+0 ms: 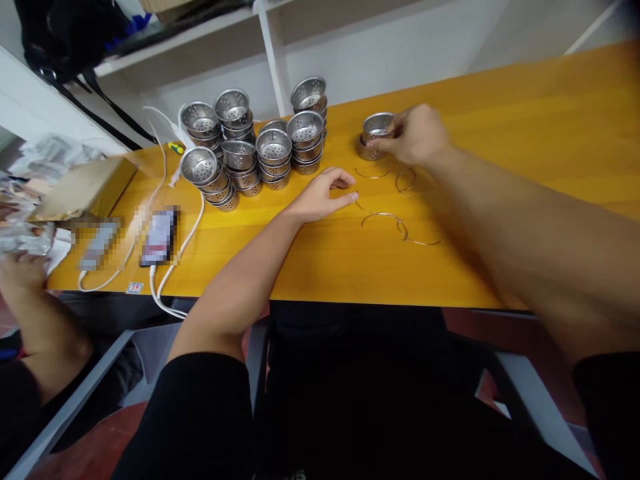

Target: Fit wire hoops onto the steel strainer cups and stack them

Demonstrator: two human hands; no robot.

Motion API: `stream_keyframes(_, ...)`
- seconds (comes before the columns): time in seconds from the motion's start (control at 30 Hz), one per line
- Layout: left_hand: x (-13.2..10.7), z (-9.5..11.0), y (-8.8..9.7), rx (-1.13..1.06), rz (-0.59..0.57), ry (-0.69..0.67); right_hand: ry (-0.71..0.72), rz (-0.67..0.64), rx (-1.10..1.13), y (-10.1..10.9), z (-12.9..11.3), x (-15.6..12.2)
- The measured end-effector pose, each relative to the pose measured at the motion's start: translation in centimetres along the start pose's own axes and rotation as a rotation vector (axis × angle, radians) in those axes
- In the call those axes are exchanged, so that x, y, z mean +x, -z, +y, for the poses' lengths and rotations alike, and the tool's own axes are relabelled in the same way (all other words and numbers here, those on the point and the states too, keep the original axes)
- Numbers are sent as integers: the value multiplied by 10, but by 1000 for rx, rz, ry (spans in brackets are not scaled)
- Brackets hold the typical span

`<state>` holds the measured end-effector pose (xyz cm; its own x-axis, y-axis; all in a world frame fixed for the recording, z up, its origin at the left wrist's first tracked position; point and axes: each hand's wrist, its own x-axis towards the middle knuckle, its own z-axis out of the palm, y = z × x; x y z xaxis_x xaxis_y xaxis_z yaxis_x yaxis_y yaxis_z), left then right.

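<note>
Steel is what the right hand is on: a small round perforated steel cup sitting on a second one like it near the far middle of the orange wooden table, well apart from the big cluster of stacked cups to its left. The fingers curl against the cup's right wall and look to be pinching it, though motion blur softens the contact. The left hand lies palm down on the table with its fingers loosely spread, holding nothing, its fingertips just beside several thin wire rings that lie loose in front of the cup. By my reading, the step in hand is handling that one cup, with the rings waiting. Taking it off its mate calls for a straight lift so the lower cup stays put. Further left lie a dark phone and a white cable, and another person's hand works at the table's edge.
</note>
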<state>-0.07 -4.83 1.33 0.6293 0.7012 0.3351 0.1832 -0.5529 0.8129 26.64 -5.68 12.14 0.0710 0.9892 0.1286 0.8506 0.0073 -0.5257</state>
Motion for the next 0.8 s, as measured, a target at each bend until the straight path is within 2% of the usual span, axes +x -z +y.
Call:
stream_keyframes(0.07,0,-1,0,9,-3,15,20,41,40,-1,2,0)
stream_keyframes(0.17,0,-4,1,18,6,40,89,187,116,-2,7,3)
stream_keyframes(0.23,1,-7,0,14,50,69,136,210,187,0,10,3)
stream_keyframes(0.27,2,-8,0,12,84,88,166,167,230,2,10,1)
stream_keyframes(0.33,3,-9,-2,7,147,119,245,3,305,6,9,-6)
stream_keyframes(0.43,4,-7,-6,-4,163,87,422,-226,312,6,6,-21)
stream_keyframes(0.6,8,-20,-5,22,137,-54,565,-326,268,6,10,-37)
stream_keyframes(0.67,12,-32,-1,44,132,-60,548,-316,308,15,22,-35)
stream_keyframes(0.73,15,-45,4,71,132,-64,432,-199,252,25,43,-29)
stream_keyframes(0.77,16,-50,6,84,134,-65,329,-82,134,30,56,-23)
stream_keyframes(0.8,17,-54,7,94,138,-66,215,-33,-26,33,71,-18)
